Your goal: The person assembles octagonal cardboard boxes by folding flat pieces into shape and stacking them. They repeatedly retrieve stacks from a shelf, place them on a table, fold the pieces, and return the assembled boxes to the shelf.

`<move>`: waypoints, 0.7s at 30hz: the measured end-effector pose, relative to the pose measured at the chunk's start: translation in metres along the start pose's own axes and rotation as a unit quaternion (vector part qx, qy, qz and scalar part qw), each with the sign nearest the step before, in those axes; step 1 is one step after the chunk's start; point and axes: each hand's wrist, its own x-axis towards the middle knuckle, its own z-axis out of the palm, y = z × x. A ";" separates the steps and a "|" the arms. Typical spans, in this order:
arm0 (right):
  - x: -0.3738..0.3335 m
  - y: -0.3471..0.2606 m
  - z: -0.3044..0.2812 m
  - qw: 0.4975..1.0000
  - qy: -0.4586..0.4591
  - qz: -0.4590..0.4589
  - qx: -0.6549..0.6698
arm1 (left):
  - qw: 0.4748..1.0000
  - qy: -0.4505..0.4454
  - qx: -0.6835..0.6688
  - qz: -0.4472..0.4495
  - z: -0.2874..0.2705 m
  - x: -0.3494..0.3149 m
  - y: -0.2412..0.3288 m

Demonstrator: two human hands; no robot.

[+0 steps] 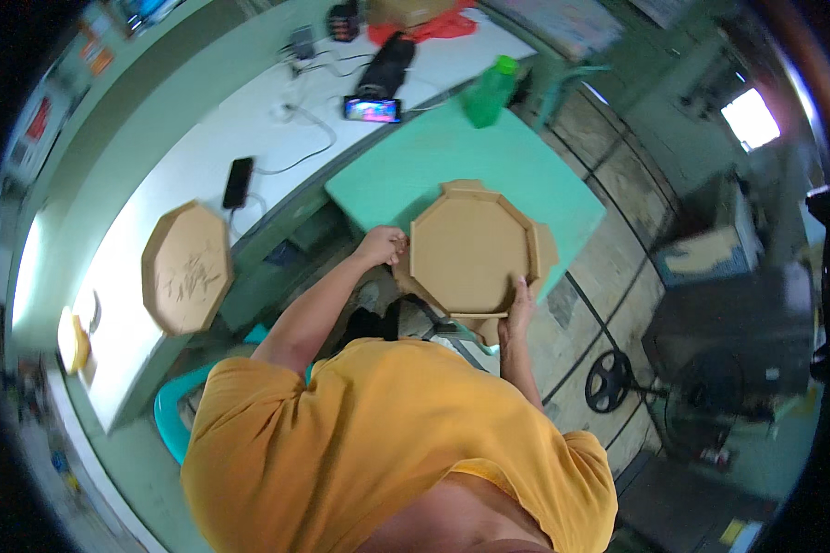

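An octagonal brown cardboard box (470, 253), shallow and open at the top, lies partly over the green table's near side. Some of its flaps stick outward around the raised walls. My left hand (383, 247) has its fingers curled at the box's left edge, closed by a side flap; the exact fingertip contact is partly hidden. At the near right corner, my right hand (518, 311) grips the wall, with the thumb up along the rim and the other fingers out of sight beneath.
A green bottle (492, 92) stands at the far side of the green table (378, 180). On the white counter (171, 175) are another octagonal cardboard piece (186, 267), a black phone (238, 182), a lit phone (373, 109) and cables. A black handwheel (609, 381) stands at right.
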 end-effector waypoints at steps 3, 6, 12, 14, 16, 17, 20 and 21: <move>0.013 0.007 0.003 1.000 -0.018 -0.017 0.003 | 0.971 0.195 0.099 0.098 -0.055 -0.026 -0.028; 0.047 -0.002 -0.008 0.993 0.024 0.029 0.110 | 0.904 0.426 0.035 0.024 -0.149 -0.063 -0.070; 0.136 -0.041 -0.033 0.983 0.117 -0.116 0.082 | 0.719 0.564 0.364 -0.182 -0.321 -0.176 -0.168; 0.179 -0.057 -0.040 0.972 0.137 -0.176 0.075 | 0.667 0.557 0.490 -0.071 -0.335 -0.186 -0.176; 0.224 -0.058 -0.039 0.963 0.141 -0.224 0.059 | 0.700 0.628 0.339 -0.021 -0.322 -0.166 -0.165; 0.246 -0.062 -0.039 0.952 0.144 -0.177 0.203 | 0.695 0.630 0.347 -0.002 -0.302 -0.153 -0.157; 0.288 -0.061 -0.037 0.949 0.234 -0.156 0.144 | 0.822 0.512 0.247 0.040 -0.222 -0.094 -0.123; 0.296 -0.060 -0.034 0.938 0.284 -0.139 0.139 | 0.874 0.434 0.203 0.086 -0.191 -0.075 -0.112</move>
